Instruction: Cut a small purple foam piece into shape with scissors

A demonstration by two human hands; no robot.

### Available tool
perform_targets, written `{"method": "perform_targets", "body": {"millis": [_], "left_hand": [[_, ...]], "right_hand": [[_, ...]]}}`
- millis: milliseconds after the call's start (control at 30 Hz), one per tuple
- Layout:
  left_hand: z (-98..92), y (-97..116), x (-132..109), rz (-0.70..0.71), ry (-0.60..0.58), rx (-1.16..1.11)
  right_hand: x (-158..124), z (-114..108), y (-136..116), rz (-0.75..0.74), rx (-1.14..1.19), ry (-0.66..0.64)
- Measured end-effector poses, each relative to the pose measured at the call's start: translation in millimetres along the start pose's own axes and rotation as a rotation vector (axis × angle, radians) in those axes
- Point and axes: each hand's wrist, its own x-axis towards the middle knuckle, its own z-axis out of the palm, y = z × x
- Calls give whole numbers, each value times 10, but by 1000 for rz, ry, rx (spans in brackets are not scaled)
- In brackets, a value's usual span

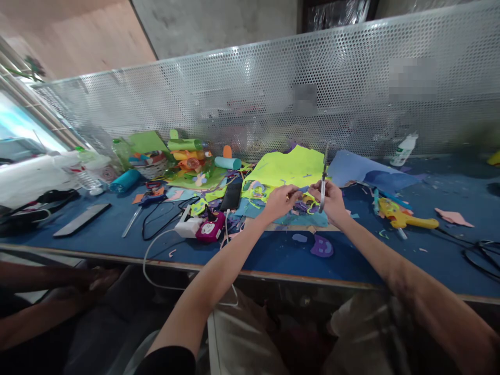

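Note:
Scissors (324,172) stand nearly upright in my right hand (332,202), their blades pointing away from me. Close by on the left, my left hand (280,202) pinches a small blue-purple foam piece (303,189) between thumb and fingers. Below and around both hands lie purple and yellow-green foam scraps (304,207) on a light-blue sheet (321,220). A large yellow-green foam sheet (291,165) spreads out behind them. Nearer the table edge rest a purple cut-out (322,246) and a small pale-blue oval piece (299,238).
A yellow glue gun (408,216), a blue sheet (369,171) and a white bottle (403,150) are at right. Leftward are a black phone (232,196), a magenta power adapter (211,227) with cables, and a basket (150,166). Another person's hands (102,278) show at lower left.

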Motion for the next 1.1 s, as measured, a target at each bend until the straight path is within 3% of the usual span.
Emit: {"method": "perform_targets", "body": {"millis": [667,900,1100], "left_hand": [[2,51,4,-73,-69,75],[-2,44,3,-69,-39,82],[-11,43,2,-27,-76,95]], "right_hand": [[-6,3,20,-5,-60,-30],[-4,-49,-14,101,-104,-21],[24,-44,4,-2,-74,-35]]}}
